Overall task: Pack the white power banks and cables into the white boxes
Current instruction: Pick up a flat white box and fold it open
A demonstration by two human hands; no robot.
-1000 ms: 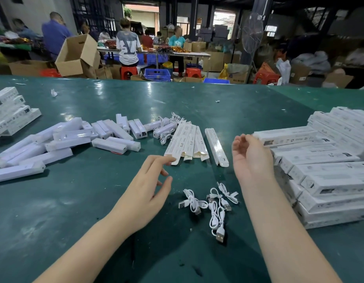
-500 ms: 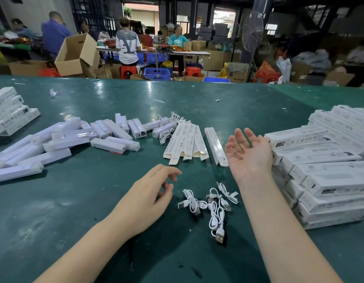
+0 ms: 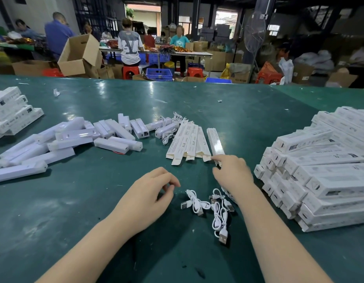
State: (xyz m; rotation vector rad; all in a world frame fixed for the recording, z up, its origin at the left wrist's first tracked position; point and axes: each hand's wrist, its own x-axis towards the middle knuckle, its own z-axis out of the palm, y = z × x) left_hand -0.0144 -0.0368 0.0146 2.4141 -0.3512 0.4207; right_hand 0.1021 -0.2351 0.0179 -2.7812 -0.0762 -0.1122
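The right hand (image 3: 232, 172) reaches palm-down to the near end of a flattened white box (image 3: 214, 141), index finger touching its flap; whether the other fingers already pinch it I cannot tell. More flat boxes (image 3: 187, 142) lie fanned beside it, within easy reach. The left hand (image 3: 150, 193) rests on the green table (image 3: 54, 211), fingers loosely curled, holding nothing. Coiled cables (image 3: 217, 209) sit between the forearms (handy for the next step, probably); power banks (image 3: 79, 137) are heaped left, filled boxes (image 3: 324, 174) stacked right
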